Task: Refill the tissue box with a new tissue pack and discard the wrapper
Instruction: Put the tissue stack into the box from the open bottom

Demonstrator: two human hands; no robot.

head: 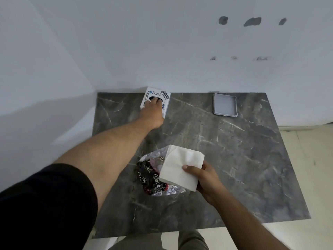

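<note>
I see the tissue box (156, 101) at the far left corner of the table (234, 150), against the wall, with my left hand (153, 112) on top of it. The tray (225, 106) lies at the far right, well apart from the box. Near the front edge lies the wrapper (153, 179), and my right hand (203, 177) holds the tissue stack (180, 168) over its right side.

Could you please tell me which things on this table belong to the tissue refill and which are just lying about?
Part of the job:
- tissue box, under the left hand
- tissue stack, held by the right hand
- wrapper, lying on the table

Lying about:
- grey tray, at the table's far edge, untouched
</note>
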